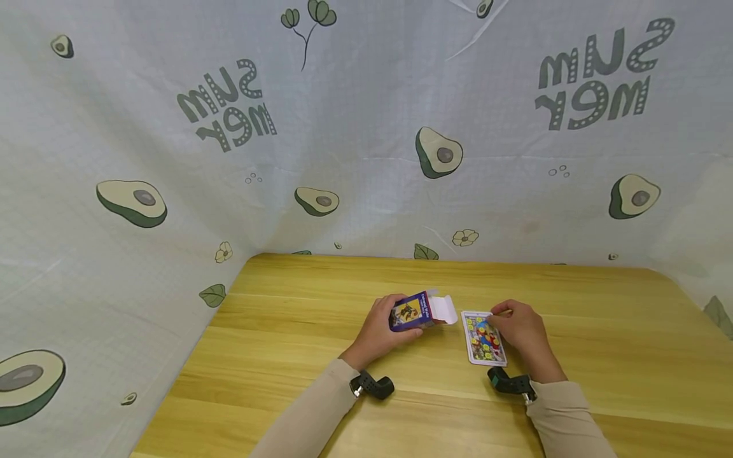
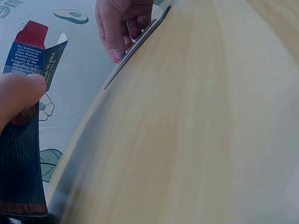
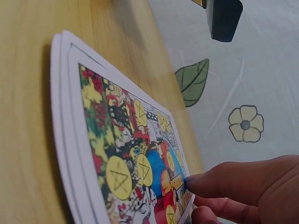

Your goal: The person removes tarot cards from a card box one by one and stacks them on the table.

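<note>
My left hand point(image 1: 379, 332) grips a blue card box point(image 1: 408, 312), thumb along the near side and fingers over the far side. The box is tilted, and its open end with a white flap point(image 1: 443, 309) points right. Printed text and a red tab show on the box point(image 2: 25, 56) in the left wrist view. A small stack of tarot cards point(image 1: 483, 343) lies face up on the table, the top one showing yellow pentacles. At the stack's right edge, my right hand point(image 1: 520, 327) pinches the cards, thumb on the top face point(image 3: 124, 177) side and fingers below the edge.
The wooden table point(image 1: 321, 292) runs back to a pale cloth backdrop point(image 1: 366, 210) printed with avocados. Black wrist cameras sit on the left wrist point(image 1: 372, 385) and on the right wrist point(image 1: 509, 381), the latter close to the cards' near edge.
</note>
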`<act>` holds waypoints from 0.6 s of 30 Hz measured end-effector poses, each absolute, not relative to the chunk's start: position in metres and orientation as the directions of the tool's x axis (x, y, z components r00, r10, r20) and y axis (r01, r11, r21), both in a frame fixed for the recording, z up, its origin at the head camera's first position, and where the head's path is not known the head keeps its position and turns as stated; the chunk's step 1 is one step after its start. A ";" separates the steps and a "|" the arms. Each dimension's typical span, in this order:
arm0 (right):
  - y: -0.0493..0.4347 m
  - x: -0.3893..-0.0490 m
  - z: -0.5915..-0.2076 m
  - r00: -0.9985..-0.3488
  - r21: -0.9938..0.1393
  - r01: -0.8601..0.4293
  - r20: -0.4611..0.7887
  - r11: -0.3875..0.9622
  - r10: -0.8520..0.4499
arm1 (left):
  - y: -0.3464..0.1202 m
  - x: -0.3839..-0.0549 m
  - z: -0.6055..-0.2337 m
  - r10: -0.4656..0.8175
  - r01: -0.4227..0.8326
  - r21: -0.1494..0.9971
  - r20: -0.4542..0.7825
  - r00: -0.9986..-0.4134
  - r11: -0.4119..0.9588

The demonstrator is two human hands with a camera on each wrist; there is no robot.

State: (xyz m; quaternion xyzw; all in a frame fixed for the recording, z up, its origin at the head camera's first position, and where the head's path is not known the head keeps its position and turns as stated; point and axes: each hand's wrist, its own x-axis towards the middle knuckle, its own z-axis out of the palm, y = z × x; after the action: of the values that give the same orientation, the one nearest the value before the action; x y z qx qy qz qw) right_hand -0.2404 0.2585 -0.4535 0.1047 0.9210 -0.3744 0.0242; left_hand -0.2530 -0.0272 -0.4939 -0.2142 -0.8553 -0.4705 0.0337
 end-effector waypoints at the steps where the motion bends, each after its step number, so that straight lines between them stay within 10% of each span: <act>1: 0.259 -0.240 -0.453 -0.977 -0.685 0.213 -0.126 0.697 0.174 | -0.027 -0.253 -0.494 0.335 0.398 0.792 0.260 -0.906 0.463; 18: 0.261 -0.241 -0.455 -0.977 -0.698 0.210 -0.126 0.685 0.171 | -0.027 -0.252 -0.494 0.335 0.406 0.794 0.270 -0.903 0.454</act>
State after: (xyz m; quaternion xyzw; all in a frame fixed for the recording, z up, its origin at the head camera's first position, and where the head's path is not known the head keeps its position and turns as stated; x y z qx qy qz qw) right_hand -0.2415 0.2614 -0.4551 0.1040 0.9175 -0.3831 0.0254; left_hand -0.2517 -0.0270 -0.4937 -0.2174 -0.8517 -0.4754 0.0372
